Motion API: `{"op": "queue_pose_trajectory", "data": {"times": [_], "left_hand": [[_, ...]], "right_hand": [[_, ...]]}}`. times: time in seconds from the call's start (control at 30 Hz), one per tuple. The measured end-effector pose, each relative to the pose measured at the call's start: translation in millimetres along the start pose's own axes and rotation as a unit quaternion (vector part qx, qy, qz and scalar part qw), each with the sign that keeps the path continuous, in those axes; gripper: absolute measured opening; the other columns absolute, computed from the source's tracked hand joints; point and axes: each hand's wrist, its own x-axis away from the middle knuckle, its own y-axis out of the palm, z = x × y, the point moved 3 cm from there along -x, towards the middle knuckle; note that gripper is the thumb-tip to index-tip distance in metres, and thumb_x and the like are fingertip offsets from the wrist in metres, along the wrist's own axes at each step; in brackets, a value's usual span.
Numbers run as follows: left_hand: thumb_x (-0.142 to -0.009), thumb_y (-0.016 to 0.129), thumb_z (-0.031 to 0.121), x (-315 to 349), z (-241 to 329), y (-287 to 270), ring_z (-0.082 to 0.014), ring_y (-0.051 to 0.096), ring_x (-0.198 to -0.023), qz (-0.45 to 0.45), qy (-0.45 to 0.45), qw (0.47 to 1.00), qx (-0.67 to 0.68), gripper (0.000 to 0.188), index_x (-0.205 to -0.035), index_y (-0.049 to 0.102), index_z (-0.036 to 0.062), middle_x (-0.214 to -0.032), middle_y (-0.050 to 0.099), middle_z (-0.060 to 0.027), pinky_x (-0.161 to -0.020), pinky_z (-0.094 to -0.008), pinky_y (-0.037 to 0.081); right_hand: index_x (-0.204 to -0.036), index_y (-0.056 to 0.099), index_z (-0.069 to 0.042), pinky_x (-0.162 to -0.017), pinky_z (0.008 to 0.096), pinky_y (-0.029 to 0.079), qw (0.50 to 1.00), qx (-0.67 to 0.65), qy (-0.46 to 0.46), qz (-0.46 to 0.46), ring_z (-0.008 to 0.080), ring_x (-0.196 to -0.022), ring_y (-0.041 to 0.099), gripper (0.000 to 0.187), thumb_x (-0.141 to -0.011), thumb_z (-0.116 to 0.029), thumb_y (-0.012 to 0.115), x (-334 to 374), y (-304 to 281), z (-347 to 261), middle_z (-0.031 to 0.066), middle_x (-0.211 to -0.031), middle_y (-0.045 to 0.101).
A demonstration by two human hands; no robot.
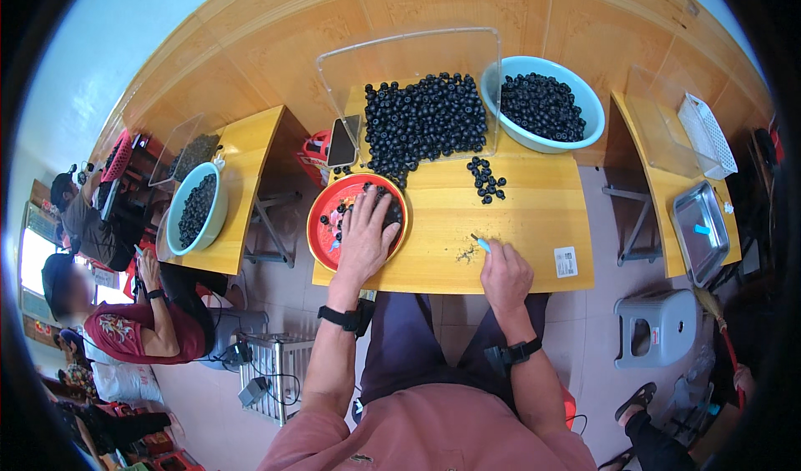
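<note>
My left hand (365, 236) lies palm down in a red round tray (321, 250) with a printed floral bottom. Its fingers are spread over dark, round, berry-like balls, several of which show around them. My right hand (506, 277) is closed around a small tool with a light blue handle (481, 243), pointing up and left just above the table. Fine dark crumbs (469, 252) lie beside the tool's tip. Past the tray, a big heap of the dark balls (425, 120) spreads in front of a clear plastic bin. A smaller group of balls (486, 181) sits to its right.
A light blue basin (596, 120) of dark balls stands at the back right. A phone (343, 141) lies left of the heap, and a white label (566, 261) is on the yellow table (434, 221). At left, a person (150, 329) sits by another table; a grey stool (655, 329) stands right.
</note>
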Motion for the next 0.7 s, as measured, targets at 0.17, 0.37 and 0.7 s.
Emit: {"op": "queue_pose_trajectory", "data": {"times": [0.17,0.37,0.7], "left_hand": [[-0.106,0.052,0.041,-1,-17,18,-0.0352,0.027,-0.156,-0.080,-0.023,0.991,-0.102,0.060,-0.159,0.040,0.0141,-0.169,0.030,-0.0124,-0.121,-0.0638,0.025],[-0.107,0.049,0.047,-2,-24,26,-0.0378,0.025,-0.156,-0.080,-0.087,0.986,-0.120,0.065,-0.161,0.037,0.0135,-0.169,0.030,-0.0163,-0.123,-0.0656,0.019],[-0.103,0.049,0.062,3,-30,26,-0.0472,0.027,-0.153,-0.075,-0.112,0.979,-0.152,0.074,-0.163,0.035,0.0218,-0.169,0.030,-0.0163,-0.122,-0.0667,0.017]], "right_hand": [[-0.102,0.072,-0.006,-0.060,0.0413,0.053,1.000,0.005,0.005,-0.001,0.0291,-0.068,0.065,0.014,-0.089,-0.010,0.069,-2,-1,-2,0.0094,-0.077,0.060],[-0.101,0.072,-0.007,-0.061,0.0427,0.053,1.000,0.000,0.015,0.005,0.0299,-0.068,0.065,0.015,-0.086,-0.010,0.070,2,2,2,0.0094,-0.077,0.060],[-0.098,0.071,-0.007,-0.061,0.0425,0.053,1.000,-0.005,0.013,0.012,0.0290,-0.070,0.065,0.016,-0.083,-0.010,0.070,-1,-1,1,0.0088,-0.077,0.058]]}}
